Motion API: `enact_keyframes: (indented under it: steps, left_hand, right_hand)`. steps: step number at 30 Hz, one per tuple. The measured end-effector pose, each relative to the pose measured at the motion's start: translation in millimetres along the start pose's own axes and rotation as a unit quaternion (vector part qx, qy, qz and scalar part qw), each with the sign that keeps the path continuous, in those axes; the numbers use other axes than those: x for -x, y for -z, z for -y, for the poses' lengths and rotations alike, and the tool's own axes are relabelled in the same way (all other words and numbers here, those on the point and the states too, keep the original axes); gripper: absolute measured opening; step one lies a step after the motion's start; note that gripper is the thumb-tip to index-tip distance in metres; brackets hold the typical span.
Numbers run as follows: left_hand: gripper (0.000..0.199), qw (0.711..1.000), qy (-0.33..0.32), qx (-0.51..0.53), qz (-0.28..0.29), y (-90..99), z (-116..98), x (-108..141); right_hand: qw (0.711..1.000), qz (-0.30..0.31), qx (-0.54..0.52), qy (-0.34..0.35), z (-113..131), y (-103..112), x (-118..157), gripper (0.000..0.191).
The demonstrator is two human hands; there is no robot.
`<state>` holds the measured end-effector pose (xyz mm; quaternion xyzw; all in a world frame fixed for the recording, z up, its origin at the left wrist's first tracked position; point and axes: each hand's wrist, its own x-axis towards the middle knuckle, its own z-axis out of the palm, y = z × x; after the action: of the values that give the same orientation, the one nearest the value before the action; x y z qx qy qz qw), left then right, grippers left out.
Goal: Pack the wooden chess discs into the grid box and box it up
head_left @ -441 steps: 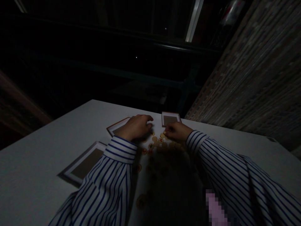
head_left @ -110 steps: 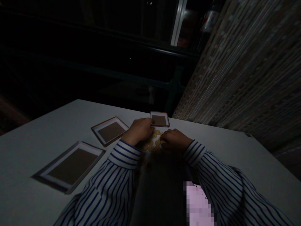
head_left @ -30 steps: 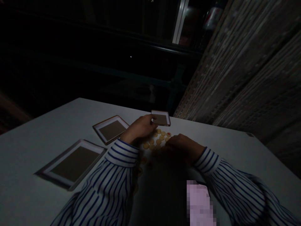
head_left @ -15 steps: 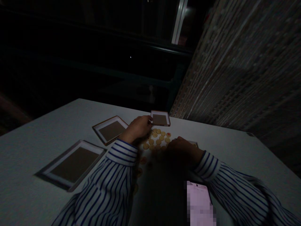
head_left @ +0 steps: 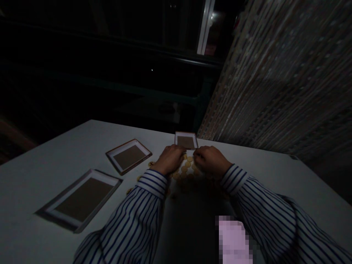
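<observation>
My left hand (head_left: 171, 158) is closed, its fingers curled at the left front corner of a small shallow box (head_left: 186, 141). Opposite it, my right hand (head_left: 211, 160) is closed too, with bent fingers at the box's right front corner. What either hand pinches is too dark and hidden to make out. Between and below them lie several round tan game pieces (head_left: 187, 164), loosely grouped on the white table (head_left: 82, 146). A few more pieces, one with a dark mark (head_left: 151, 164), lie left of my left wrist.
Two shallow open boxes stand at the left, a brown-rimmed one (head_left: 128, 156) and a larger grey-rimmed one (head_left: 84, 198). A phone with a blurred lit screen (head_left: 233, 240) lies near my right forearm. A bead-like curtain (head_left: 275, 80) hangs beyond the table at the right.
My right hand has moved forward and slightly left, up to the small box. The left hand has shifted slightly right and nearer to me. Pieces left of my left wrist now show.
</observation>
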<state>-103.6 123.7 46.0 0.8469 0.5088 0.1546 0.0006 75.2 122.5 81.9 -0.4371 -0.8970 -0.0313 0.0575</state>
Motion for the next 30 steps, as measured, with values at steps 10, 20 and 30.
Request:
enact_keyframes:
  steps: [10,20,30]
  left_hand:
    - [0.018,1.0,-0.015,-0.011,-0.002,-11.1,-5.0,-1.6]
    - [0.025,1.0,0.018,0.02,-0.001,-10.2,-7.4,-2.8]
    - [0.035,0.943,0.113,0.31,-0.049,5.0,0.4,-4.7]
  right_hand:
    - [0.997,0.029,-0.01,-0.065,-9.3,-8.7,-7.9,0.029]
    - [0.997,0.024,-0.01,-0.066,-8.5,-8.4,-7.0,0.029]
    - [0.996,-0.009,-0.03,-0.082,-7.2,-4.0,-5.4,0.03]
